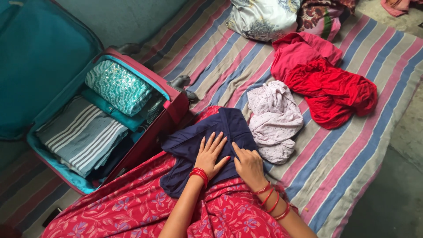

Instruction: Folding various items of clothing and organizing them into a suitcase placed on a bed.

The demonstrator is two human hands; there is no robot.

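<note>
A dark blue garment (pixel 220 128) lies partly folded across my lap, over a red flowered cloth (pixel 132 207). My left hand (pixel 211 154) rests flat on the garment with its fingers spread. My right hand (pixel 249 165) presses on the garment's right edge, fingers bent and touching the cloth. Both wrists wear red bangles. Just right of the blue garment lies a crumpled pale pink printed cloth (pixel 275 119).
An open red suitcase (pixel 174 94) with teal lining stands at left, holding a folded grey striped cloth (pixel 83 134) and a teal embroidered cloth (pixel 119 86). Crumpled red clothes (pixel 326 81) lie on the striped mat (pixel 343 154). A printed pillow (pixel 264 17) sits at the top.
</note>
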